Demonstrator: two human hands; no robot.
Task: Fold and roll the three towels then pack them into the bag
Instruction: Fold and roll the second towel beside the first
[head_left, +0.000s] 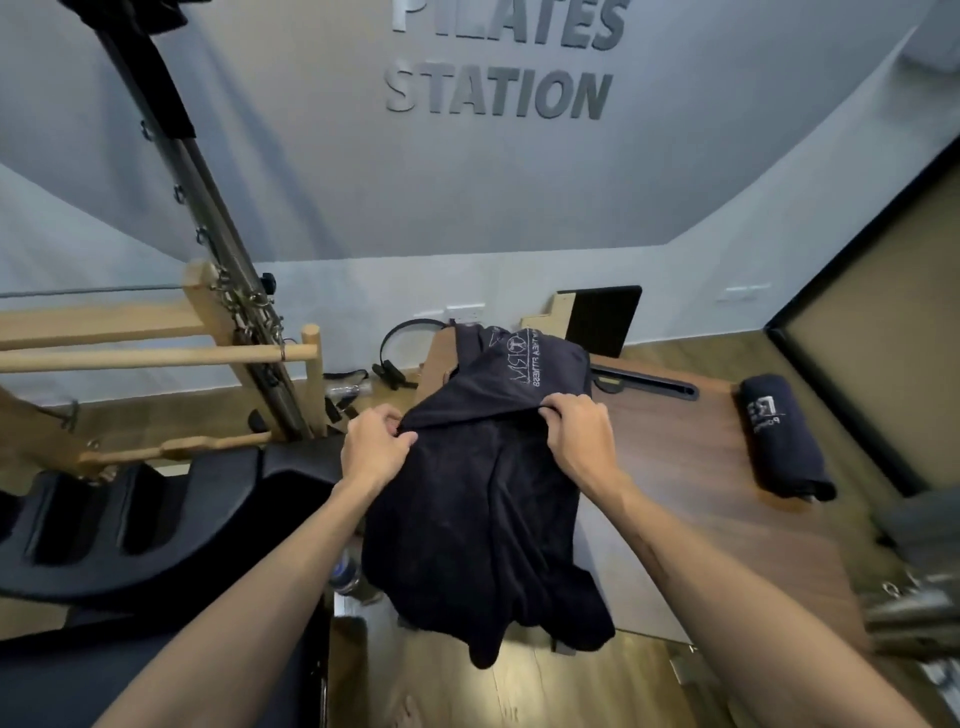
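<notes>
A dark navy towel (483, 519) with a pale printed logo lies lengthwise on the wooden table (691, 467), its near end hanging over the front edge. My left hand (375, 447) pinches the towel's left edge at a fold line. My right hand (579, 431) grips the right edge of the same fold. The far part of the towel shows the logo facing up. A second navy towel (782, 436), rolled up, rests at the table's right side. I see no bag that I can tell apart.
A wooden pilates frame (208, 353) with springs and bars stands to the left, with black padded equipment (130, 525) below it. A black slot tray (649, 387) lies at the table's back. A water bottle (345, 571) sits on the floor near the table's left edge.
</notes>
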